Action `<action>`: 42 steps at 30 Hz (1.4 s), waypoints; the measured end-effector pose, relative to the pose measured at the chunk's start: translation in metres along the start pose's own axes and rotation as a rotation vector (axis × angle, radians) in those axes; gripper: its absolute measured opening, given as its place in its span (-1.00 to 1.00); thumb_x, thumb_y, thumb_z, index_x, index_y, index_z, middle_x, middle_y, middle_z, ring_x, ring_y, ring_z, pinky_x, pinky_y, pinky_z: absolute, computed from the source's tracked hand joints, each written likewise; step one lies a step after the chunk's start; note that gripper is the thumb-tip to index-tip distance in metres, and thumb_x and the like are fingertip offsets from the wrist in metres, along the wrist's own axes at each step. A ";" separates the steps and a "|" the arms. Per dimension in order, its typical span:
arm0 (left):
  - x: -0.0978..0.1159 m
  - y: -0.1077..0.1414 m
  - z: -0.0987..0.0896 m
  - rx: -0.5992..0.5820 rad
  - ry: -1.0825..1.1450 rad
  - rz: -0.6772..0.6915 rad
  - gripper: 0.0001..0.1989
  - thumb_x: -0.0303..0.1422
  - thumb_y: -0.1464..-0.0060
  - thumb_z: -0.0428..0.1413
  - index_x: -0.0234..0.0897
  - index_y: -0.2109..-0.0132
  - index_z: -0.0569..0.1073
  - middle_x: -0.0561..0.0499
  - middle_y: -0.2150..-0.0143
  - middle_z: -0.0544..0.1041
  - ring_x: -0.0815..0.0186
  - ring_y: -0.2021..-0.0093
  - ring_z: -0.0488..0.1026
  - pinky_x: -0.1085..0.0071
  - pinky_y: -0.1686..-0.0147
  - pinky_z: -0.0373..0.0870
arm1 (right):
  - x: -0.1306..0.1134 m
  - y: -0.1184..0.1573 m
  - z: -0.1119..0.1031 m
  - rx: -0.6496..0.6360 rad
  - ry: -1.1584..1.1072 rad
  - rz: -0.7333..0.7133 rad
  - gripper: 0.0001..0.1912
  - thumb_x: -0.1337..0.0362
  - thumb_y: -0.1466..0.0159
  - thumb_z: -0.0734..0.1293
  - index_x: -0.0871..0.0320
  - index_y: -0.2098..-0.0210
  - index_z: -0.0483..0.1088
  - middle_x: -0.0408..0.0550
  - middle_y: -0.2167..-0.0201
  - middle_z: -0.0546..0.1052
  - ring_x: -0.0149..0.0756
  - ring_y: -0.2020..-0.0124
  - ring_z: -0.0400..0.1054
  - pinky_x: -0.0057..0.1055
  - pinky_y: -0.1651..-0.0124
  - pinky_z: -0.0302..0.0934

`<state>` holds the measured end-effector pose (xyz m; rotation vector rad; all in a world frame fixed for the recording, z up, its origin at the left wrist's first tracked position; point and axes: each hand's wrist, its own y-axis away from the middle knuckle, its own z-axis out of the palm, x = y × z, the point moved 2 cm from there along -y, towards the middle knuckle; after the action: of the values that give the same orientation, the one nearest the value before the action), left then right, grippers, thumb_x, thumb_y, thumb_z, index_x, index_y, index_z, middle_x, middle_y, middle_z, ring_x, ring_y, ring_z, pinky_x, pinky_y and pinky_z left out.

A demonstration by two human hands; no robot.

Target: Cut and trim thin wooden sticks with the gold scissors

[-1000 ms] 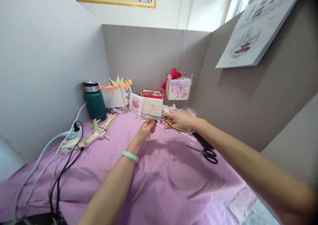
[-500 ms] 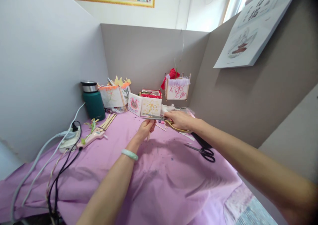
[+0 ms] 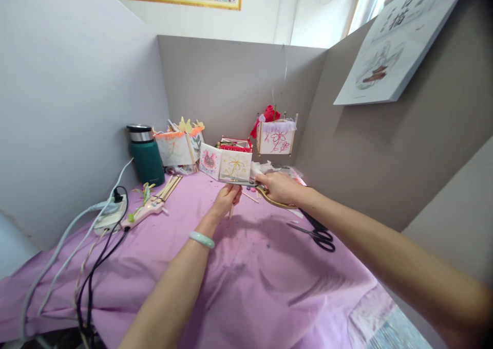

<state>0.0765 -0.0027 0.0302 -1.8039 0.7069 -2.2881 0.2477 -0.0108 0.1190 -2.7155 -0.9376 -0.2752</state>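
My left hand (image 3: 227, 199), with a pale green bangle at the wrist, is closed round a thin wooden stick (image 3: 231, 213) whose lower end shows beneath the fingers. My right hand (image 3: 280, 187) grips the gold handles of large scissors (image 3: 274, 200). Their grey blades reach left, just above my left fingertips, and look nearly closed. Behind the blades stand white panels, one with a yellow flower drawing (image 3: 234, 166) and one with a pink picture (image 3: 210, 161).
Black scissors (image 3: 321, 238) lie at the right. On the left are a green bottle (image 3: 146, 159), a pink glue gun (image 3: 142, 213), wooden sticks (image 3: 169, 188) and a power strip (image 3: 110, 218) with cables. Decorated boxes (image 3: 276, 139) stand at the back, near grey partitions.
The blades of the gold-handled scissors have come closer together above my left hand. Both hands hold nearly the same place, and the view has shifted slightly.
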 end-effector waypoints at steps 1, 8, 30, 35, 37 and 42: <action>0.000 0.000 0.000 0.005 -0.008 0.003 -0.63 -0.07 -0.05 0.09 -0.28 0.44 0.22 0.20 0.65 0.11 0.52 0.66 0.00 0.51 0.64 -0.04 | 0.000 0.000 0.000 -0.002 0.010 0.005 -0.67 0.10 -0.29 0.14 0.09 0.04 0.32 0.08 0.20 0.53 -0.07 0.19 0.40 -0.35 0.28 0.10; -0.004 -0.001 -0.002 0.008 -0.028 0.020 -0.60 -0.04 -0.05 0.08 -0.27 0.46 0.20 0.21 0.65 0.10 0.52 0.65 -0.01 0.50 0.64 -0.04 | -0.003 -0.003 -0.001 -0.037 -0.030 -0.012 -0.52 -0.10 -0.24 0.18 0.09 0.01 0.28 0.06 0.20 0.51 -0.10 0.21 0.38 -0.38 0.32 0.09; -0.003 -0.001 0.000 -0.027 -0.032 0.004 -0.58 -0.02 -0.03 0.09 -0.26 0.48 0.20 0.20 0.66 0.10 0.52 0.66 -0.01 0.49 0.64 -0.05 | -0.008 0.000 0.006 0.014 -0.030 0.037 -0.68 0.13 -0.26 0.18 0.11 0.04 0.28 0.07 0.20 0.51 -0.10 0.21 0.38 -0.37 0.29 0.08; 0.000 0.002 -0.002 -0.003 0.016 0.033 -0.63 -0.06 -0.05 0.09 -0.25 0.39 0.18 0.22 0.62 0.12 0.52 0.65 0.00 0.52 0.63 -0.02 | -0.012 0.006 0.015 0.040 -0.073 0.075 -0.67 0.15 -0.34 0.06 0.11 0.08 0.33 0.04 0.31 0.54 -0.18 0.33 0.40 -0.40 0.38 0.01; 0.001 0.002 -0.002 -0.011 0.010 0.035 -0.63 -0.06 -0.06 0.08 -0.25 0.39 0.17 0.22 0.62 0.12 0.52 0.65 0.01 0.52 0.63 -0.01 | -0.011 0.006 0.017 0.075 -0.083 0.065 -0.69 0.16 -0.33 0.07 0.09 0.07 0.33 0.01 0.32 0.54 -0.19 0.34 0.39 -0.41 0.39 -0.01; 0.002 0.002 -0.002 -0.023 0.007 0.021 -0.64 -0.07 -0.07 0.08 -0.26 0.39 0.20 0.21 0.62 0.14 0.52 0.64 0.02 0.53 0.62 0.00 | -0.003 0.001 0.009 0.093 -0.117 0.104 -0.68 0.12 -0.33 0.09 0.05 0.04 0.32 -0.05 0.30 0.54 -0.22 0.33 0.39 -0.44 0.40 -0.02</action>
<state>0.0743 -0.0043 0.0310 -1.7903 0.7527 -2.2828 0.2466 -0.0105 0.1091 -2.7074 -0.8144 -0.0522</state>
